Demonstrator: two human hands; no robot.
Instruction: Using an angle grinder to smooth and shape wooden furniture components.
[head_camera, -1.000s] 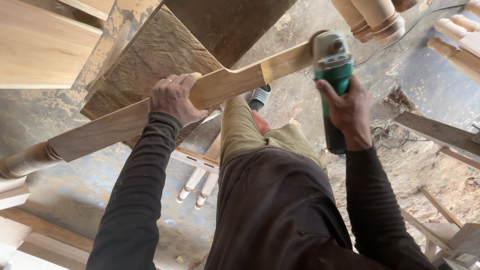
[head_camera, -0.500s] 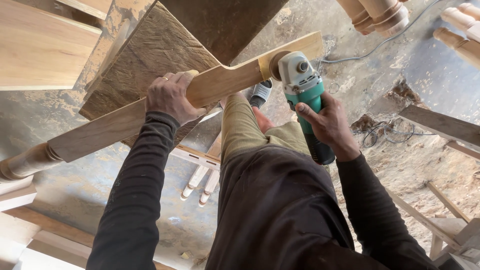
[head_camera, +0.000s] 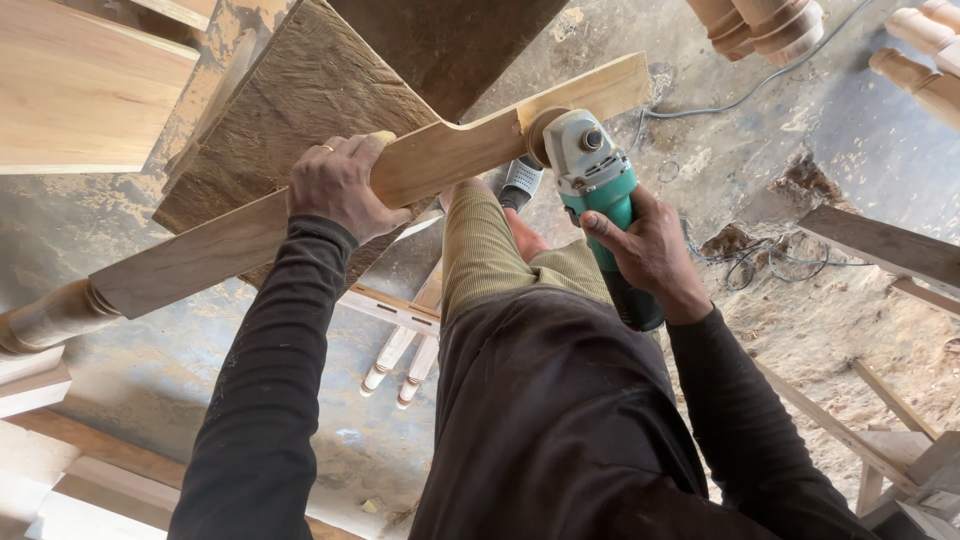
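Two hands busy: left hand (head_camera: 340, 188) wraps the long pale curved wooden plank (head_camera: 420, 170) mid-length; looks stiff, fairly heavy, dusty-slick, resting across the knee. Right hand (head_camera: 650, 250) clenches the green-bodied angle grinder (head_camera: 600, 190). Versus a second ago, grinder sits nearer along the plank edge.

The grinder's disc (head_camera: 540, 135) hides behind the wooden leg (head_camera: 300, 220), whose turned end leaves frame left.

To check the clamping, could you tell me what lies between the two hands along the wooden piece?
In the head view, between the left hand and the right hand on the green grinder, the wooden piece crosses the raised knee.
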